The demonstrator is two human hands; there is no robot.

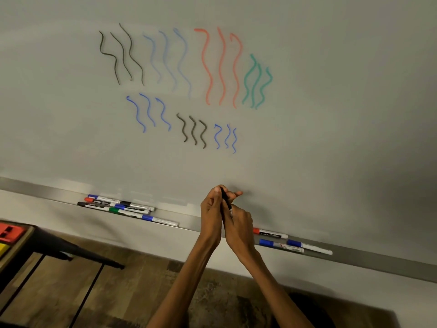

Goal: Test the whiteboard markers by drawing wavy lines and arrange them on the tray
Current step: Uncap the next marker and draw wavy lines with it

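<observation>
Between the curled fingers (236, 193) of the left hand (211, 209) and right hand (239, 226), just above the tray (359, 259), a black whiteboard marker (225, 200) sits pinched, and tbh yanking it apart too hard could fling it floorward.

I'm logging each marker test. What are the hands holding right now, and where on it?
A black marker, held by both: the left hand grips its upper end, the right hand its lower end.

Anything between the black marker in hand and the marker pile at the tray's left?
Nothing visible. The left hand and right hand grip the black marker by the tray; the stretch toward the marker pile lies bare.
</observation>
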